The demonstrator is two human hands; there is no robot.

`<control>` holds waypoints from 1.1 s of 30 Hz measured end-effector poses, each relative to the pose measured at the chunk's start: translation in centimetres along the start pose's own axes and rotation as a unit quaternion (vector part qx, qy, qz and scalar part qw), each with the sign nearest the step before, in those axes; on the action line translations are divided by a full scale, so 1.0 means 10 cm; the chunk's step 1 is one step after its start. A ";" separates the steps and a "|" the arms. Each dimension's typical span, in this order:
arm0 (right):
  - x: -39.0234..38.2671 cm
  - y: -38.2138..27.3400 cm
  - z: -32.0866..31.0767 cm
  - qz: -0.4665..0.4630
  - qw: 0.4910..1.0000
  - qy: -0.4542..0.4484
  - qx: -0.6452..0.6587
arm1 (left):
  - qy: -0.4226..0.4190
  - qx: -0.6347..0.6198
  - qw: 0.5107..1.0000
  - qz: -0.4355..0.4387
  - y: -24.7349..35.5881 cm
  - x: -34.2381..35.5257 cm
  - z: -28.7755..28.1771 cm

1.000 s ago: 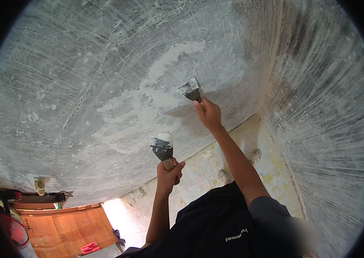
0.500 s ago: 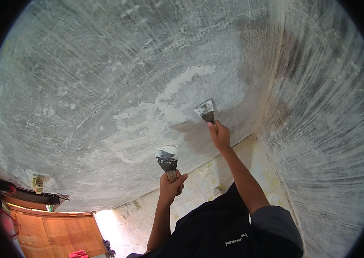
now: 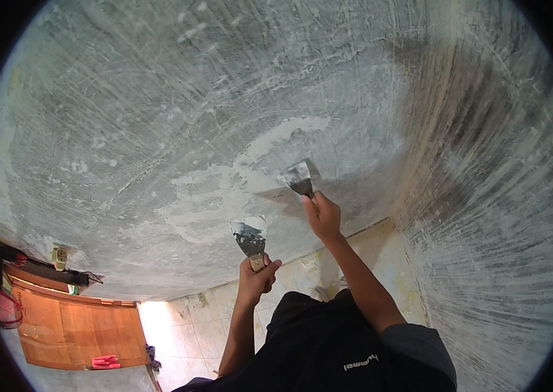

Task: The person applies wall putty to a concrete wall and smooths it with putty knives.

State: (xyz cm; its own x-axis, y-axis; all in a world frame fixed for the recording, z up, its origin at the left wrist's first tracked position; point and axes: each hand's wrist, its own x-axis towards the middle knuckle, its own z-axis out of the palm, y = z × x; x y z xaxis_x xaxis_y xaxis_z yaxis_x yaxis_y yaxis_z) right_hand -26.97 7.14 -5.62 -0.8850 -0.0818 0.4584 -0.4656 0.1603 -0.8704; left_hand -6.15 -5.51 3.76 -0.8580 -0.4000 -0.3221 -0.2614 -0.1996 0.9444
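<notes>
My right hand [image 3: 323, 215] grips a putty knife [image 3: 299, 176] whose blade lies against the grey plastered wall [image 3: 159, 98], at the right edge of a patch of white filler [image 3: 224, 193]. Lower and to the left, my left hand [image 3: 258, 274] holds a second putty knife [image 3: 249, 235] upright and away from the wall. Its blade carries a smear of white filler. Both forearms rise from my black shirt [image 3: 329, 346] at the lower edge.
The wall is streaked with scrape marks, and a darker brownish band [image 3: 459, 111] runs down its right part. Pale floor tiles [image 3: 191, 326] lie below. At lower left are a wooden door [image 3: 74, 326], a wall socket [image 3: 59, 256] with cables, and a red item [image 3: 105, 361].
My right hand has drawn its knife downward across the white filler patch. My left hand has stayed at about the same height with its knife, and the view has shifted slightly.
</notes>
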 end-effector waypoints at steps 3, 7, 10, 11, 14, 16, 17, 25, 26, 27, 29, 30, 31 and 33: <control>0.00 0.14 0.02 -0.018 1.000 0.019 -0.002 | -0.003 0.009 1.000 0.014 0.03 0.02 0.08; -0.19 0.29 -0.09 0.035 0.999 -0.007 0.010 | 0.014 0.015 1.000 -0.022 0.10 0.05 0.14; -0.12 0.01 -0.05 0.015 1.000 -0.021 0.007 | 0.015 0.023 1.000 -0.005 0.03 0.12 0.11; -0.04 -0.09 0.01 -0.016 1.000 -0.024 -0.005 | 0.007 0.025 1.000 -0.011 0.04 0.14 0.11; -0.08 0.01 0.08 -0.017 0.999 -0.024 -0.023 | -0.008 0.019 0.999 -0.026 0.10 0.15 0.13; -0.21 0.22 0.00 -0.018 0.999 -0.025 -0.041 | -0.012 0.010 0.999 -0.031 0.15 0.14 0.15; -0.29 0.19 -0.09 0.016 0.998 -0.047 -0.040 | -0.010 0.016 0.999 -0.030 0.16 0.13 0.14; -0.13 -0.25 0.21 0.015 0.997 -0.052 0.052 | -0.011 0.034 0.999 -0.020 0.17 0.14 0.10; -0.17 -0.19 0.20 0.030 0.997 -0.049 0.051 | -0.021 0.026 0.999 -0.024 0.20 0.13 0.10; -0.22 -0.12 0.20 0.044 0.997 -0.046 0.052 | -0.029 0.018 0.999 -0.027 0.23 0.14 0.10; -0.46 0.02 0.07 0.060 0.994 -0.069 0.067 | -0.021 0.018 0.999 -0.016 0.21 0.17 0.06; -0.58 0.07 -0.01 0.081 0.990 -0.085 0.080 | -0.019 0.022 1.000 -0.011 0.21 0.17 0.06; -0.63 0.05 -0.08 0.080 0.989 -0.087 0.083 | -0.015 0.023 1.000 -0.010 0.22 0.18 0.06; -0.70 -0.19 -0.30 0.088 0.980 -0.109 0.139 | -0.014 0.025 0.999 -0.023 0.25 0.18 0.05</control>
State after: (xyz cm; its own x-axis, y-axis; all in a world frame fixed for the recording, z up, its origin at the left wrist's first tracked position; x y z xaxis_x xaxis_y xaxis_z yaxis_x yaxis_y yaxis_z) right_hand -19.88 10.34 -6.67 -0.9169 -0.2907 0.2734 -0.2615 -0.0799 -0.9619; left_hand -8.58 -6.27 5.56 -0.8568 -0.3656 -0.3636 -0.3221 -0.1713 0.9311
